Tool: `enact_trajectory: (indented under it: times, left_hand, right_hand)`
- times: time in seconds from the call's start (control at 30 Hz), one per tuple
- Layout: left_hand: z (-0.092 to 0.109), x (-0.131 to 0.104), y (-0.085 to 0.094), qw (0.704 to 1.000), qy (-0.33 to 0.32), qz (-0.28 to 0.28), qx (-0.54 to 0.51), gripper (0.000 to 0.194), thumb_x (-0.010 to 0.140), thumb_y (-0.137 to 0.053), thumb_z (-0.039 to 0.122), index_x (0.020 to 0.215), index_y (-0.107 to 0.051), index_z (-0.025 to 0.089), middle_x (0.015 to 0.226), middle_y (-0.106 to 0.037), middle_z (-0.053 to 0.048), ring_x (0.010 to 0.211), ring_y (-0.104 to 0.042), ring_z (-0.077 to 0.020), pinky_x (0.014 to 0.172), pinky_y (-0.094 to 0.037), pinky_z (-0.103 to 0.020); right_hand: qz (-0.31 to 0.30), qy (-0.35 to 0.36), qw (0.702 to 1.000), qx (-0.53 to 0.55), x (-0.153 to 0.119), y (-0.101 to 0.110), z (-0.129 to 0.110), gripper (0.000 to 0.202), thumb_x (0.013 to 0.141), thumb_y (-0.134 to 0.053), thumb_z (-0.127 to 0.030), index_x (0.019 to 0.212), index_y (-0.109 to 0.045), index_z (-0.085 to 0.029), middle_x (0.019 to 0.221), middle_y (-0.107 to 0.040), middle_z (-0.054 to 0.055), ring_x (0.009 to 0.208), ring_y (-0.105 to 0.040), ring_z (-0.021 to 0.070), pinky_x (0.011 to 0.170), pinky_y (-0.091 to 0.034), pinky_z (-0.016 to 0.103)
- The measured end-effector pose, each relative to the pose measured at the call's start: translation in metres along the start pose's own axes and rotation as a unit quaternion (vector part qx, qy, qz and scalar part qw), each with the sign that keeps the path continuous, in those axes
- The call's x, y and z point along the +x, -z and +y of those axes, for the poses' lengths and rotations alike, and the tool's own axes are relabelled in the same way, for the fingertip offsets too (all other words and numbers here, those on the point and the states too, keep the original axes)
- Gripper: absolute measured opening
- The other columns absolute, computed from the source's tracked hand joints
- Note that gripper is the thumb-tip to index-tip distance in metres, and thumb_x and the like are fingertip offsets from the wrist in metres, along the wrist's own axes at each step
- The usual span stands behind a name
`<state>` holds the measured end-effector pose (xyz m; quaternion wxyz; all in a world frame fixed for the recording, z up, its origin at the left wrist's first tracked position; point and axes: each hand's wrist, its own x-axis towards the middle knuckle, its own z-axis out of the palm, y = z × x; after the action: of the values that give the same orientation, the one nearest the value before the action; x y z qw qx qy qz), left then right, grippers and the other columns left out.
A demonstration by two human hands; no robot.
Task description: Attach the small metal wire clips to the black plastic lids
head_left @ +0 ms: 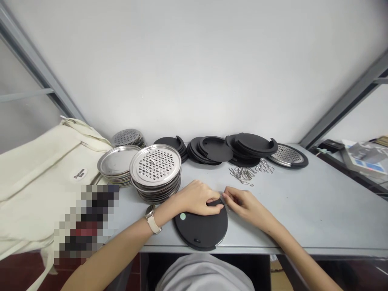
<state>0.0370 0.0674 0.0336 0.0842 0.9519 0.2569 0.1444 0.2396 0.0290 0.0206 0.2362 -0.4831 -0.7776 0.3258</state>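
Observation:
A black round plate (201, 230) with a pale green dot lies at the table's front edge; a thin metal rim shows along its right side. My left hand (200, 200), with a watch on the wrist, is closed on the plate's upper right edge. At that same edge, my right hand (239, 202) pinches a small shiny metal clip (228, 209), partly hidden by the fingers. Further back lie a pile of metal clips (242, 173) and several metal rings (264, 166).
Left of my hands stand a stack of metal grater discs (155, 165) and a stack of plain metal discs (119, 161). Several black plates (212, 149) are piled along the wall. A grater disc in a black holder (287, 155) lies right. A cream bag (39, 169) covers the left end.

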Motion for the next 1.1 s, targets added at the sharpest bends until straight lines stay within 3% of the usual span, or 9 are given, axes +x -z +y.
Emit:
enact_trajectory:
  times: [0.83, 0.97, 1.1]
  left_hand:
    - [0.002, 0.000, 0.000, 1.000, 0.005, 0.009, -0.011, 0.029, 0.082, -0.055, 0.039, 0.063, -0.051, 0.017, 0.058, -0.058, 0.001, 0.053, -0.051, -0.0120, 0.052, -0.025, -0.026]
    - [0.020, -0.005, 0.025, 0.993, 0.023, 0.032, -0.109, 0.026, 0.088, -0.048, 0.035, 0.069, -0.050, 0.017, 0.057, -0.053, 0.003, 0.052, -0.046, -0.0093, 0.053, -0.030, -0.023]
    - [0.065, -0.028, 0.072, 0.978, 0.013, 0.029, -0.207, 0.033, 0.093, -0.031, 0.033, 0.075, -0.056, 0.019, 0.061, -0.055, 0.002, 0.052, -0.047, -0.0093, 0.056, -0.038, -0.021]
  right_hand:
    - [0.013, 0.009, 0.999, -0.031, 0.002, -0.009, -0.009, 0.032, 0.096, -0.031, -0.034, 0.068, -0.039, -0.020, 0.060, -0.044, -0.003, 0.055, -0.042, 0.0125, 0.054, -0.031, 0.023]
    - [0.011, 0.010, 1.000, -0.016, 0.001, -0.007, -0.009, 0.034, 0.096, -0.032, -0.036, 0.069, -0.042, -0.019, 0.062, -0.047, -0.002, 0.057, -0.042, 0.0126, 0.054, -0.033, 0.023]
    - [0.007, 0.003, 1.000, -0.003, 0.000, -0.006, -0.010, 0.035, 0.096, -0.031, -0.038, 0.066, -0.037, -0.020, 0.060, -0.044, -0.003, 0.056, -0.041, 0.0123, 0.053, -0.032, 0.024]
